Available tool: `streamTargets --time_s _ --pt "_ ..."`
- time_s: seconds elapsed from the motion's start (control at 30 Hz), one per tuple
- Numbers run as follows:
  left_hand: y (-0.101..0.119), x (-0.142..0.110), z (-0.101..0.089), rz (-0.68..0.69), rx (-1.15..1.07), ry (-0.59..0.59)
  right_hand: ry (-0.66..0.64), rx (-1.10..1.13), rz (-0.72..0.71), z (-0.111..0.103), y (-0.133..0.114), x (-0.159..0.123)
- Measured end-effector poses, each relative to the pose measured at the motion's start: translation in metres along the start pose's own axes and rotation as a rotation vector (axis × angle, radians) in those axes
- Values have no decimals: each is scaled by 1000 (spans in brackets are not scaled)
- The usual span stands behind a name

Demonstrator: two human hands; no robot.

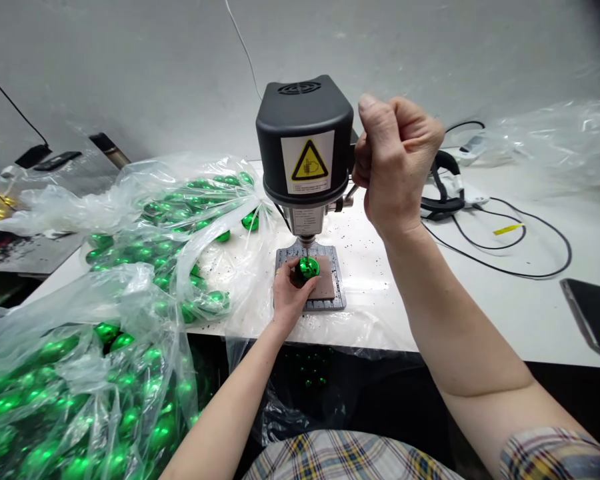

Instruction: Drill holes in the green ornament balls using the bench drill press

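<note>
A small black bench drill press (307,143) with a yellow warning sticker stands in front of me. Under its bit, my left hand (291,288) pinches a shiny green ball (309,267) against a brown board (324,280) on the grey metal base (341,297). The bit reaches down to the top of the ball; whether it has gone in I cannot tell. Raised at the machine's right side, my right hand (399,143) is closed in a fist round the drill press lever (351,192), whose grip end is hidden by the fingers.
Clear plastic bags of green balls lie on the table's left (170,247) and at the lower left (80,393). A black strapped headset (443,190) with looping cable sits at the right, and a phone (593,313) near the right edge. Dark shavings are scattered by the base.
</note>
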State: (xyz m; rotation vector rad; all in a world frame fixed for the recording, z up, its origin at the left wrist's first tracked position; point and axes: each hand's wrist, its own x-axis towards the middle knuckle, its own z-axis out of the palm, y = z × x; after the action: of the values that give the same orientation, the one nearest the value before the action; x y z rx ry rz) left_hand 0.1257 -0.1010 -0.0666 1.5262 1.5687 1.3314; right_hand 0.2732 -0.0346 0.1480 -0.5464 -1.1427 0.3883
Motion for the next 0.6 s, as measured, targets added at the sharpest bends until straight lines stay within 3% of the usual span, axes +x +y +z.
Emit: streamTargets --time_s 0.23,0.43,0.6 --pt "-8 1 4 59 1 -14 -74 32 -22 -8 2 -5" --pt "-5 5 0 45 -28 -56 -57 58 -111 -14 -11 -33" --pt "-3 6 0 30 -21 -65 -72 23 -246 -22 -7 -53"
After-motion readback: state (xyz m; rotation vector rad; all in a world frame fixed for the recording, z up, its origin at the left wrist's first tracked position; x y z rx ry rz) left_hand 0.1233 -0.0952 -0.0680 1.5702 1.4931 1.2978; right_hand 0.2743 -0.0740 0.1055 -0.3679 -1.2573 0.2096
